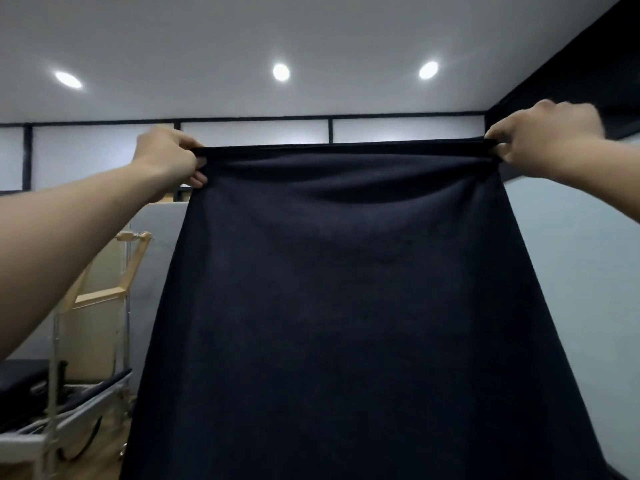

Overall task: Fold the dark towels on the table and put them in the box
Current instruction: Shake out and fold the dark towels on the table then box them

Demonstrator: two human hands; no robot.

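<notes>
Two hands hold one dark towel [346, 289] up by its top corners: the left hand [169, 157] and right hand [547, 140] each pinch an end, stretching it flat. Judged as the spreading step; next, bringing the corners together to fold.

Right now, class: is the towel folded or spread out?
Spread out: the left hand and right hand pinch its top corners; the towel hangs flat.

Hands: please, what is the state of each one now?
Left hand: grips the towel at its top left corner.
Right hand: grips its top right corner.
</notes>
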